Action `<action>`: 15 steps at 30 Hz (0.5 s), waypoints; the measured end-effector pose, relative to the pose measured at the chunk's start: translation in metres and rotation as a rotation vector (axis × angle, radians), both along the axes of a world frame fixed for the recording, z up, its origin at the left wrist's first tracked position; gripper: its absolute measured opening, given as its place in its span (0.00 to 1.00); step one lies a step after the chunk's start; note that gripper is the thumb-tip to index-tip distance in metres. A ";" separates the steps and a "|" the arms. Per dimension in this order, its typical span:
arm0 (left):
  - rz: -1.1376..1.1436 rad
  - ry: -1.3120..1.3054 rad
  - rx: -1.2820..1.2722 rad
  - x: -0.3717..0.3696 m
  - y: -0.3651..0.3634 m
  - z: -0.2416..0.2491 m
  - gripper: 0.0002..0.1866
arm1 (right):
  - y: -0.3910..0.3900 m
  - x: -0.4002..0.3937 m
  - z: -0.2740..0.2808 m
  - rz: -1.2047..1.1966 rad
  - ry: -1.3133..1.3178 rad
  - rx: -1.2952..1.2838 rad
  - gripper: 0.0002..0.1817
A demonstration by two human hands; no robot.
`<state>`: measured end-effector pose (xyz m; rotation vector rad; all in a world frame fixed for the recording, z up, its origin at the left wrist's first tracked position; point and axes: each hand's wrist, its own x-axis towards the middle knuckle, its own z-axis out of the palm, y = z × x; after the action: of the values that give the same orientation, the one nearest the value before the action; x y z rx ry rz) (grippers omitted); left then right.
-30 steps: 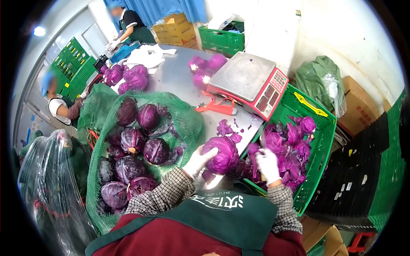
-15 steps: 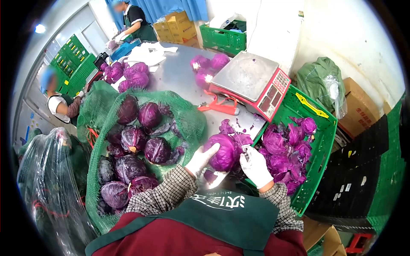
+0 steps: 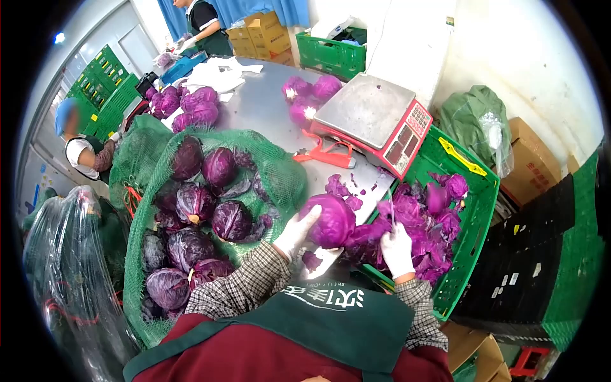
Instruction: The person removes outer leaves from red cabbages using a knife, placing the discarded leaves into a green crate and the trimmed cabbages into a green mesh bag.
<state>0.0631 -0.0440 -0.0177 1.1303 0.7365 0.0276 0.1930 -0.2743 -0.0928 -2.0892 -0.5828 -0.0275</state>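
Observation:
My left hand [image 3: 295, 233], in a white glove, grips the left side of a bright purple red cabbage [image 3: 330, 220] at the table's front edge. To its right is my right hand [image 3: 397, 252], also gloved and closed around a knife [image 3: 391, 209] whose thin blade points away from me. Loose purple leaves [image 3: 369, 237] lie between the cabbage and my right hand, partly blurred. Beside that hand, a green crate [image 3: 468, 245] holds a heap of trimmed leaves [image 3: 428, 219]. Leaf scraps [image 3: 337, 186] rest on the table behind the cabbage.
At left, a green mesh sack [image 3: 280, 167] holds several darker cabbages [image 3: 194, 202]. A red scale [image 3: 369, 114] and an orange-handled tool [image 3: 328, 153] sit beyond. Trimmed cabbages [image 3: 298, 89] stand farther back on the metal table [image 3: 258, 118]. Two people work at far left.
My right hand has moved right, away from the cabbage to the crate's edge, and the knife blade now shows. Leaves have shifted toward the crate. My left hand still holds the cabbage.

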 end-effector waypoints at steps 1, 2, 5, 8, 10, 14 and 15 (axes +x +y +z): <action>0.003 -0.021 -0.019 -0.001 0.004 -0.002 0.42 | -0.020 0.006 -0.032 -0.074 0.008 -0.058 0.07; 0.022 0.010 -0.143 -0.003 0.010 -0.003 0.42 | -0.044 0.009 -0.059 -0.135 0.122 -0.099 0.08; -0.022 0.029 -0.340 -0.003 0.025 -0.007 0.47 | -0.067 0.014 -0.119 -0.204 0.137 0.190 0.13; -0.068 0.006 -0.524 0.004 0.020 -0.006 0.46 | -0.027 -0.014 0.013 -0.061 0.439 0.188 0.27; -0.094 0.004 -0.620 0.003 0.011 -0.011 0.47 | 0.003 -0.024 0.032 0.169 0.236 0.347 0.25; -0.188 0.286 -0.758 -0.006 0.019 -0.041 0.54 | 0.044 -0.023 0.032 0.402 0.338 0.346 0.23; -0.157 0.262 -0.582 -0.009 0.018 -0.038 0.53 | 0.048 -0.023 0.027 0.427 0.394 0.380 0.24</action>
<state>0.0539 -0.0260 -0.0556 0.6332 0.8156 -0.4492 0.1701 -0.2263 -0.0653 -1.5162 -0.7040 0.4720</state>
